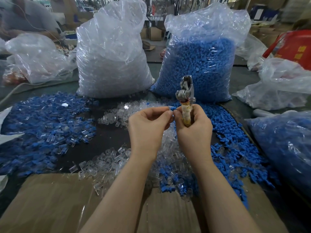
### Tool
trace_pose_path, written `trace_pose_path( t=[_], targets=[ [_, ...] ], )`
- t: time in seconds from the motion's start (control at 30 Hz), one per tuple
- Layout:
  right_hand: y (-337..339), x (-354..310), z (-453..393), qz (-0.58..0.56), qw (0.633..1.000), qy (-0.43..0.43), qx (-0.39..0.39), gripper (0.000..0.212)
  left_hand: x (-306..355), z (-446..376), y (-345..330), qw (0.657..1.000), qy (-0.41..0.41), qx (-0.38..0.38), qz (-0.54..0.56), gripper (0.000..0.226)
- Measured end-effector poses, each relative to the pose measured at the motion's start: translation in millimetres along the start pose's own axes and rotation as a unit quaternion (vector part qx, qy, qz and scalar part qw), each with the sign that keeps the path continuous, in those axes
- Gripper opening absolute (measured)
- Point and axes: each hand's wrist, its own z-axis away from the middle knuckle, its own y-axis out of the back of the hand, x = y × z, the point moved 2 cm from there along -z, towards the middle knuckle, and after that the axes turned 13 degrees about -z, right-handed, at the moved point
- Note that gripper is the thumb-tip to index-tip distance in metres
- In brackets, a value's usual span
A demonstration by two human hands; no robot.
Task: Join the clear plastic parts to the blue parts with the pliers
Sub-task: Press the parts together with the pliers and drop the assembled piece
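Flattened brown cardboard (55, 204) lies nearest, on the dark counter (107, 137); above it the left hand (148, 126) pinches a small blue plastic part (172, 108) with curled fingers; the right hand (193, 130) grips upright metal pliers with a tape-wrapped handle (185, 98), its thumb touching that part; loose clear plastic parts (107, 162) lie below.

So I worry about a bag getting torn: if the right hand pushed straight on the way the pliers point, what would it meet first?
Probably the bag of blue parts: the pliers, gripped upright in the right hand, point up and away toward it. Depth is unclear.
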Motion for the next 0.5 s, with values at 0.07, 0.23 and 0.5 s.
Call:
trace_pose_path(
  t=[0.07,0.23,0.5],
  targets=[
    [-0.7,0.5,-0.3,-0.003,1.000,-0.003,0.006,0.011,0.2,0.6,-1.1,0.999,-0.023,0.007,-0.021,0.014],
    [-0.9,1.3,-1.7,0.005,1.000,-0.012,-0.007,0.009,-0.9,0.5,-0.4,0.996,-0.060,0.025,-0.063,0.019],
    [-1.0,2.8,-2.8,-0.001,0.999,-0.026,-0.048,0.002,-4.3,0.0,1.9,0.987,-0.095,0.057,-0.119,0.021]
  ],
)
